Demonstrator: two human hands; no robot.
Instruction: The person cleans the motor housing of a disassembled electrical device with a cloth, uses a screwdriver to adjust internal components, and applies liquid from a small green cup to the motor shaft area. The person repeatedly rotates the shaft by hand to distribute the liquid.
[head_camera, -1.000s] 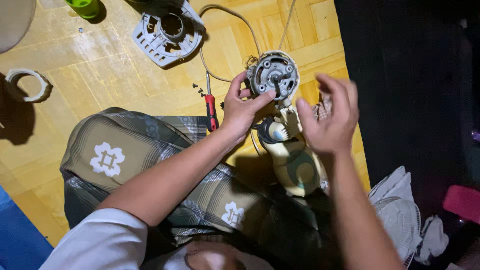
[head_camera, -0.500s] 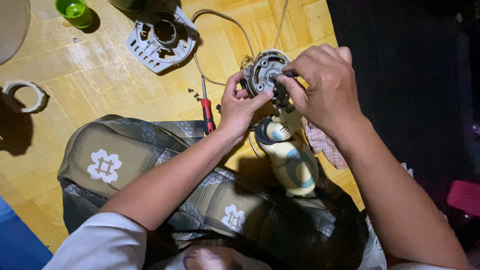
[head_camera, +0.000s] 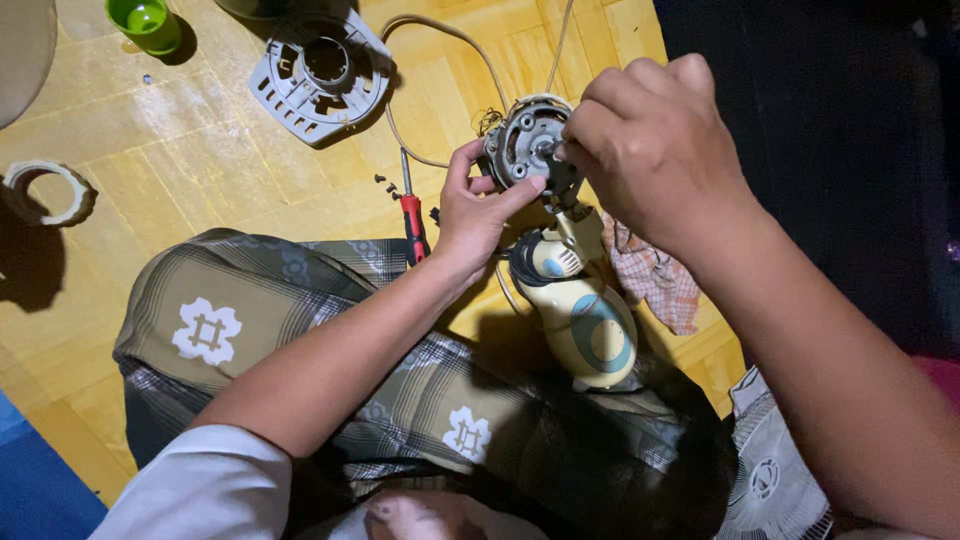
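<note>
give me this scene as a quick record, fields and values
setting: wooden parquet floor, person seated, seen from above
left hand: grips the side of the round fan motor
right hand: fingers pinch at the motor's centre
below motor: cream fan stand
nearby: red-handled screwdriver, grey plastic cover, green cup, tape roll, patterned cloth

Your left hand (head_camera: 478, 215) grips the fan motor (head_camera: 522, 145), bare dull metal; your right hand (head_camera: 655, 140) pinches its front. The stand (head_camera: 585, 315) is glossy cream plastic. Floor (head_camera: 200, 150) is varnished wood parquet, shiny. Screwdriver (head_camera: 412, 215) has a red plastic handle. Grey housing (head_camera: 320, 75) is matt plastic. Rag (head_camera: 660, 280) is checked cloth.
</note>
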